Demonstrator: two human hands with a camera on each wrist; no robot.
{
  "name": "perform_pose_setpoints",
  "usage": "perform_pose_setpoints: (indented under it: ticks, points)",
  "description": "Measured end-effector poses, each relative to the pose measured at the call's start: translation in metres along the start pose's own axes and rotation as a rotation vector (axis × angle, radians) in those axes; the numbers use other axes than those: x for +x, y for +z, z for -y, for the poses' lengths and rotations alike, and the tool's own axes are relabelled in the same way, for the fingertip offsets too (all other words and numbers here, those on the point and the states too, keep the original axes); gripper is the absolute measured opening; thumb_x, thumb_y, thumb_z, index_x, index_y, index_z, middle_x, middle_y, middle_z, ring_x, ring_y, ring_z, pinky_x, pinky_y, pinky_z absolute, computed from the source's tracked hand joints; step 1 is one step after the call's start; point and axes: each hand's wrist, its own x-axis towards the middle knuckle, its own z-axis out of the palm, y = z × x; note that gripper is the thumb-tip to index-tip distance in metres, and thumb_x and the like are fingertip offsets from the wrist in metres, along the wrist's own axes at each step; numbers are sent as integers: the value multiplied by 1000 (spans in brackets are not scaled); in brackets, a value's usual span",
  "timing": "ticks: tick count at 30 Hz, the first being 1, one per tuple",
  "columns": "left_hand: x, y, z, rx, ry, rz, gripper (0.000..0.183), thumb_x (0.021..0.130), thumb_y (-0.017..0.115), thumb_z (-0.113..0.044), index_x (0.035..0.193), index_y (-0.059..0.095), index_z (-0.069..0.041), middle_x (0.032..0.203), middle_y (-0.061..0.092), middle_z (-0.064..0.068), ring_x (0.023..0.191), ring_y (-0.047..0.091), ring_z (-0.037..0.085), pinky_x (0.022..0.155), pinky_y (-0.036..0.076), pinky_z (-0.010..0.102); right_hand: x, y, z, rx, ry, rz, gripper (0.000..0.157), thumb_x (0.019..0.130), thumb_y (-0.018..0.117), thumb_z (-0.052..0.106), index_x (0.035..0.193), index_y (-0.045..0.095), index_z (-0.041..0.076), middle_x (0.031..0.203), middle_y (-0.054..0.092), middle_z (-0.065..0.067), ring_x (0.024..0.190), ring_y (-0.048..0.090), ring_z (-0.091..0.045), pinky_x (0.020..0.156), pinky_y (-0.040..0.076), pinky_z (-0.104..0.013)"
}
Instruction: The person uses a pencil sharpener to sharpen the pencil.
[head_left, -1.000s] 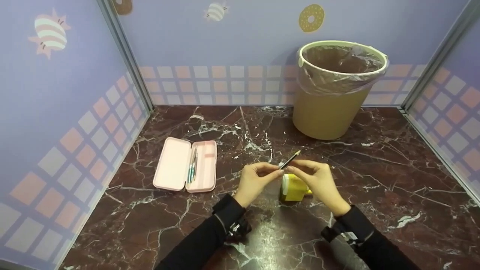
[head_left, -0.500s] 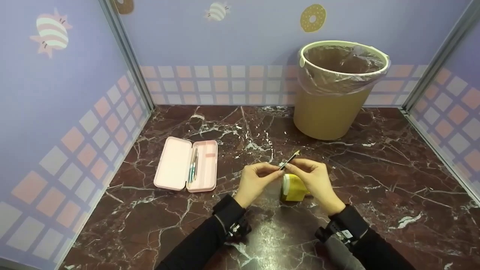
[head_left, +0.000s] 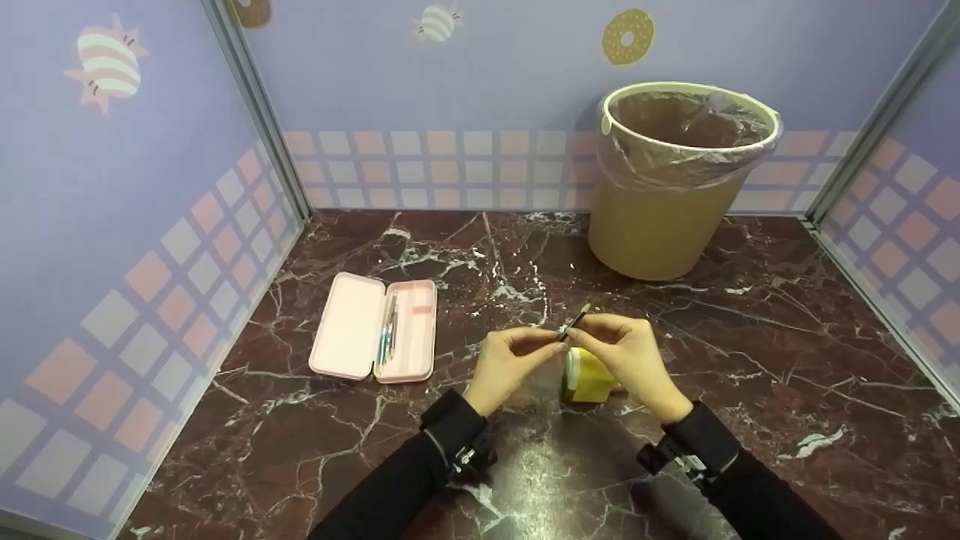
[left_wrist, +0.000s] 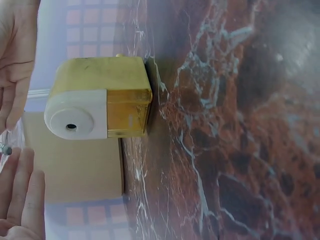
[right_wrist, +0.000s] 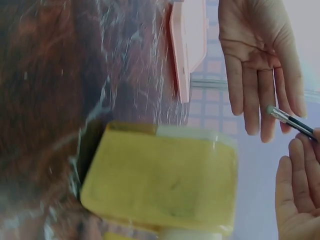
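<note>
Both hands meet above the table around a short dark pencil, which slants up and to the right with its pale tip pointing away. My right hand pinches its shaft. At the other end, the thumb and forefinger of my left hand pinch it lightly. A silvery ferrule and a greenish eraser show in the right wrist view, in front of the left fingers. Just below the hands stands a yellow pencil sharpener, partly hidden by the right hand; its white front with a round hole shows in the left wrist view.
An open pink pencil case lies to the left, with several slim pens or pencils in it. A lined waste bin stands at the back right. White specks or veins dot the dark marbled table. Patterned walls close in three sides.
The pencil has turned slightly steeper and its pale tip has drawn back toward the hands. The right hand has shifted a little along it; the left hand stays almost still.
</note>
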Motion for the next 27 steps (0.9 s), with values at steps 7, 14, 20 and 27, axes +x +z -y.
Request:
perform_pose_setpoints:
  ticks: [7, 14, 20, 27]
  points:
    - [-1, -12, -7, -6, 39, 28, 34, 85, 82, -13, 117, 75, -5, 116, 77, 15, 104, 77, 27, 91, 62, 31, 2, -1, 5, -263, -294, 69, 15, 82, 79, -5, 94, 79, 4, 94, 80, -10, 82, 75, -12, 75, 64, -32]
    - [0, -25, -22, 111, 135, 80, 34, 84, 82, -12, 116, 74, -3, 114, 78, 16, 102, 77, 27, 89, 61, 28, 0, 2, 5, -436, -475, 142, 19, 80, 80, -4, 97, 79, 3, 92, 78, -8, 83, 74, -20, 75, 62, -34]
    - [2, -31, -29, 270, 293, 146, 28, 85, 81, -12, 112, 76, -3, 110, 79, 14, 95, 79, 24, 85, 63, 31, -2, 3, 7, -521, -507, 195, 22, 80, 80, -1, 101, 78, 4, 94, 77, -8, 85, 72, -20, 75, 61, -34]
    - [2, -33, -30, 349, 341, 157, 18, 87, 80, -12, 103, 79, -5, 102, 81, 10, 90, 79, 20, 83, 61, 20, -3, 5, 8, -554, -525, 210, 19, 80, 81, 0, 98, 78, 4, 91, 76, -8, 83, 72, -20, 74, 61, -33]
